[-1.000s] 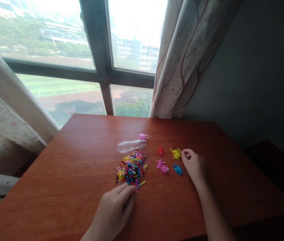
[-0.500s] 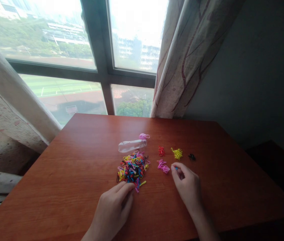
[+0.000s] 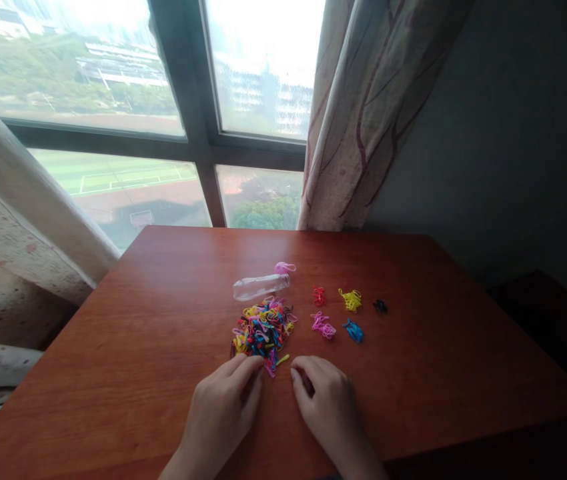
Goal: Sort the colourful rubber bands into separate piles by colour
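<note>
A mixed pile of small coloured loops (image 3: 265,327) lies at the middle of the wooden table. My left hand (image 3: 226,400) rests at the pile's near edge, its fingers pinched together; whatever is between them is hidden. Just right of the pile, my right hand (image 3: 326,400) has thumb and forefinger together, and I cannot make out anything in them. Small single-colour heaps lie to the right: red (image 3: 319,295), yellow (image 3: 350,300), black (image 3: 380,307), pink (image 3: 323,325) and blue (image 3: 353,331).
Behind the pile, a clear plastic bottle (image 3: 261,287) lies on its side, with a pink looped cap (image 3: 284,267) near its right end. A window and curtains (image 3: 336,167) stand beyond the far edge of the table (image 3: 173,267). Part of a pale round object shows at the bottom left corner.
My right hand has moved left and nearer from the blue heap to beside the mixed pile, leaving the blue heap in view. My left hand has barely moved. The view has shifted slightly.
</note>
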The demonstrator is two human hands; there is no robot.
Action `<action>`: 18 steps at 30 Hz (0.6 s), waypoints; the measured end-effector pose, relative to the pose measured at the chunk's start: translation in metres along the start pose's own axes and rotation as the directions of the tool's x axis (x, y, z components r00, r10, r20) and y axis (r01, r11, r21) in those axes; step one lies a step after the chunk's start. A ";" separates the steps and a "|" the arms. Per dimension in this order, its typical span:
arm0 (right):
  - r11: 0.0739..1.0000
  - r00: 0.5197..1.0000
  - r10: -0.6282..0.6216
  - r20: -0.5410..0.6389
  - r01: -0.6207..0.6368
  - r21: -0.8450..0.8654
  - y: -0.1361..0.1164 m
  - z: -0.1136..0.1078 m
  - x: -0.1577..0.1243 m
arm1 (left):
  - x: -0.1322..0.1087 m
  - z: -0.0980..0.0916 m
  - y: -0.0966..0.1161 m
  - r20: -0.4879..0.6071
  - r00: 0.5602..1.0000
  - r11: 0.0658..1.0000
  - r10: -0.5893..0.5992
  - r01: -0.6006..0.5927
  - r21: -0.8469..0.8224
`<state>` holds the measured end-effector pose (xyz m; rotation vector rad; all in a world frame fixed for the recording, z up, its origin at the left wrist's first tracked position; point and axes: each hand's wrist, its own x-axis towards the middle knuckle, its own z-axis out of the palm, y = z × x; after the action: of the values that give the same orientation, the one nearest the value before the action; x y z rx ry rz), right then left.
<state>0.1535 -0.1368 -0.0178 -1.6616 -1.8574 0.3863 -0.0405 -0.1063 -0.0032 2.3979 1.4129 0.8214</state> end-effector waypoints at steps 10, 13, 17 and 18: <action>0.999 0.999 0.028 0.023 -0.029 0.022 0.000 0.000 0.002 | -0.002 0.005 0.005 0.041 0.995 0.981 0.088 -0.093 0.170; 0.999 0.999 0.030 0.023 -0.030 0.017 0.000 0.000 0.002 | 0.000 0.007 0.009 0.045 0.997 0.965 0.065 -0.074 0.252; 1.000 1.000 0.021 0.020 -0.021 0.021 0.000 0.000 0.003 | 0.001 0.010 0.012 0.025 0.999 0.949 0.042 -0.048 0.311; 1.000 1.000 0.018 0.017 -0.018 0.024 0.000 -0.001 0.003 | 0.001 0.010 0.012 0.019 0.999 0.948 0.040 -0.044 0.314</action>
<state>0.1536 -0.1339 -0.0164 -1.6652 -1.8437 0.4295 -0.0259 -0.1104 -0.0056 2.6676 1.5983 0.6278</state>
